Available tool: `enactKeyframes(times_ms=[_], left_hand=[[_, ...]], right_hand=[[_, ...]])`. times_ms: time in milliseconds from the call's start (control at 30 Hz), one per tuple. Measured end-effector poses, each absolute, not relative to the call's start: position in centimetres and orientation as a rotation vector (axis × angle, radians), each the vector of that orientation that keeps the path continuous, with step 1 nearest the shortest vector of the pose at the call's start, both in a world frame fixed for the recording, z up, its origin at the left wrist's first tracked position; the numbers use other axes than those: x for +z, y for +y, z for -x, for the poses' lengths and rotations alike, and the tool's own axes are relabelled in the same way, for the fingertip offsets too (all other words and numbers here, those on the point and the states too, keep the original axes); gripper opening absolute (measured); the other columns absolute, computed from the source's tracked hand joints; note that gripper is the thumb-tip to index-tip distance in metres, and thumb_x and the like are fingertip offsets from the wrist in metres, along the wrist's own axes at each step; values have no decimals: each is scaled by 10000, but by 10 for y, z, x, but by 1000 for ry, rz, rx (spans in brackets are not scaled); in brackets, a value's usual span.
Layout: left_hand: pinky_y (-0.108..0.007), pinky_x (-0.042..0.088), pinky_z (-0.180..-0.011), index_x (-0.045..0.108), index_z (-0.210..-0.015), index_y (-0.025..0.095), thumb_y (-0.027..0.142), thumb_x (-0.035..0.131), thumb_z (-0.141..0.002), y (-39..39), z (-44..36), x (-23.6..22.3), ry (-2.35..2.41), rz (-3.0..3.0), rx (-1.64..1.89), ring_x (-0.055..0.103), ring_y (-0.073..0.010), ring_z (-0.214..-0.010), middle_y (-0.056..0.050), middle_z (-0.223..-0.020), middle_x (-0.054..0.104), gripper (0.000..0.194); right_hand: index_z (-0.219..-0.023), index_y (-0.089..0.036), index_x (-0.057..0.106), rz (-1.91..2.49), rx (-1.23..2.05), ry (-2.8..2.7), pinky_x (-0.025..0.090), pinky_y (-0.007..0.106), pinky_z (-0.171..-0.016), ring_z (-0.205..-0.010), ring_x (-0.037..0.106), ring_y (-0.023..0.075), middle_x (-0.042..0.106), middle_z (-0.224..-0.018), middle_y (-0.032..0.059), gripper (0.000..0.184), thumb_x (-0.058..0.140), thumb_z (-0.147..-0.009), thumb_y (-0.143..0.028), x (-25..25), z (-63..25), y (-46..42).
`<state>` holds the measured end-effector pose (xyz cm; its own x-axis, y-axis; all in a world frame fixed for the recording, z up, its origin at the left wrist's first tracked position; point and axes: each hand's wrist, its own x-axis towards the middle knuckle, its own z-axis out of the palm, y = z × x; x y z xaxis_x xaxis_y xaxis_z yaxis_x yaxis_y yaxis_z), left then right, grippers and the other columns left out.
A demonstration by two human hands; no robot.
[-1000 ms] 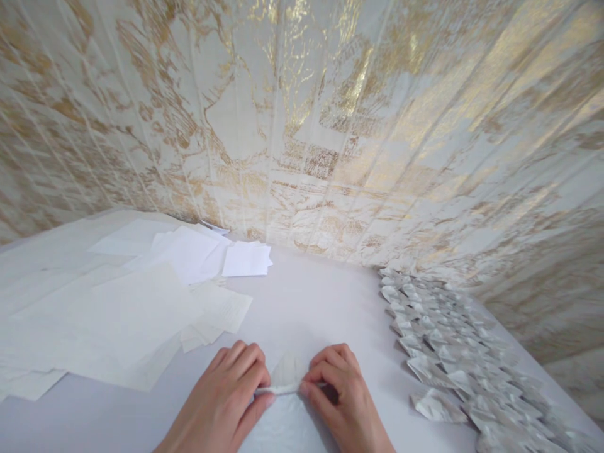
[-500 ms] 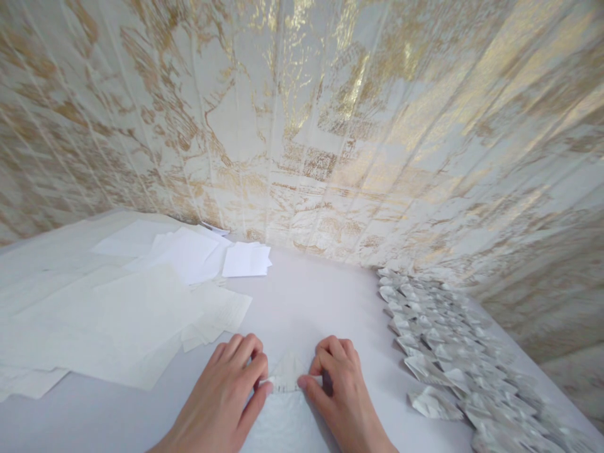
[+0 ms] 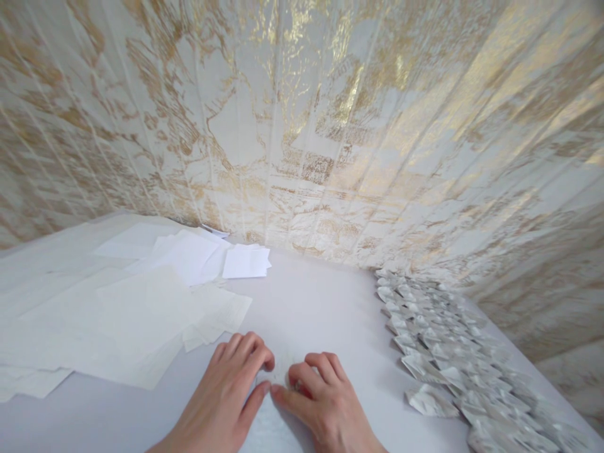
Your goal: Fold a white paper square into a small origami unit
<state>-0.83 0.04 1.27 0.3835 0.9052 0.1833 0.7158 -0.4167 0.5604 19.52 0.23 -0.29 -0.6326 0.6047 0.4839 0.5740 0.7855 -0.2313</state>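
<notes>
Pressing down on a small folded piece of white printed paper (image 3: pixel 282 372), we have both hands closed in on it at the near edge of the pale grey desk (image 3: pixel 306 308). The piece lies flat on the desk between our hands, mostly hidden by them; only a bit of its top shows, with more pale paper (image 3: pixel 264 428) running back under our wrists.

Our left hand (image 3: pixel 226 396) has its fingers (image 3: pixel 250 352) curled, tips down on the left side of the fold and the thumb laid along its lower edge. Our right hand (image 3: pixel 321 402) is curled the same way, fingertips on the right side, thumb reaching across until it almost meets the left one. Neither hand lifts the paper; both pin and pinch it against the desk.

We judge the piece very light, thin and easily creased: stiff only along its folds, likely to tear if pulled hard and to slide on the smooth desk unless held down. The best hold looks to be at the folded edges and corners, with fingertips rather than the whole hand.

To the left lies a loose spread of flat white and cream paper sheets (image 3: pixel 141 308), with a small stack of white squares (image 3: pixel 246 261) behind it. To the right, rows of finished folded paper pieces (image 3: pixel 443 358) overlap like scales along the desk. No box, tray or other container is in view; everything lies straight on the desk. Behind rises a white-and-gold patterned wall (image 3: pixel 302 126).
</notes>
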Motion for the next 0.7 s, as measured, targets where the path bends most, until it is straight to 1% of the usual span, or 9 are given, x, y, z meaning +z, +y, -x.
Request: enactKeyframes(times_ms=[67, 133, 233, 333, 433, 533, 600, 700], left_hand=[[-385, 396, -784, 542, -915, 248, 108, 505, -874, 0, 9, 13, 1402, -2250, 670, 506, -252, -911, -12, -966, 560, 150], [-384, 397, -783, 538, -919, 247, 99, 492, -868, -1, 10, 13, 1400, -2244, 685, 506, -251, -913, -15, -971, 560, 163], [-375, 399, -765, 536, -916, 245, 92, 472, -867, -2, 12, 13, 1388, -2237, 718, 509, -248, -894, -16, -970, 561, 173], [-370, 404, -772, 558, -936, 251, 99, 460, -885, -3, 14, 12, 1352, -2249, 752, 511, -244, -901, -15, -982, 563, 187], [-362, 406, -770, 585, -950, 258, 86, 424, -910, -4, 15, 10, 1279, -2302, 781, 515, -237, -905, -19, -992, 566, 239], [-349, 407, -754, 592, -914, 251, 59, 395, -920, -5, 15, 9, 1235, -2342, 809, 524, -227, -903, -22, -986, 576, 275], [-341, 408, -760, 596, -893, 251, 47, 447, -897, -5, 14, 8, 1247, -2349, 814, 524, -224, -911, -12, -985, 580, 253], [-321, 404, -782, 605, -870, 253, 38, 628, -803, -4, 13, 7, 1299, -2343, 805, 526, -216, -915, 17, -985, 586, 226]], right_hand=[[-1070, -278, 649, 890, 60, -2423, 367, 371, -753, -798, 506, 204, 624, -843, 9, 172, 602, -931, -189, -4, -198, 2], [-1023, -273, 654, 899, 73, -2422, 372, 366, -747, -805, 515, 205, 642, -847, 7, 172, 594, -919, -151, 3, -205, 4], [-986, -284, 668, 928, 92, -2469, 384, 347, -721, -801, 531, 200, 670, -891, 4, 296, 549, -893, -30, 22, -220, 6], [-970, -305, 699, 970, 93, -2588, 412, 330, -697, -819, 555, 204, 696, -938, 1, 409, 519, -862, 45, 41, -232, 10], [-918, -322, 729, 992, 48, -2646, 442, 339, -693, -831, 581, 218, 714, -952, -4, 415, 561, -841, 50, 51, -241, 14], [-859, -332, 749, 1035, 41, -2647, 473, 347, -691, -851, 610, 230, 728, -972, -7, 453, 570, -790, 78, 53, -252, 17], [-840, -336, 755, 1067, 83, -2614, 496, 345, -701, -880, 625, 230, 730, -998, -9, 514, 527, -745, 114, 52, -257, 18], [-918, -302, 742, 1128, 212, -2507, 527, 335, -729, -896, 636, 219, 720, -1011, 12, 529, 481, -735, 121, 48, -252, 15]])
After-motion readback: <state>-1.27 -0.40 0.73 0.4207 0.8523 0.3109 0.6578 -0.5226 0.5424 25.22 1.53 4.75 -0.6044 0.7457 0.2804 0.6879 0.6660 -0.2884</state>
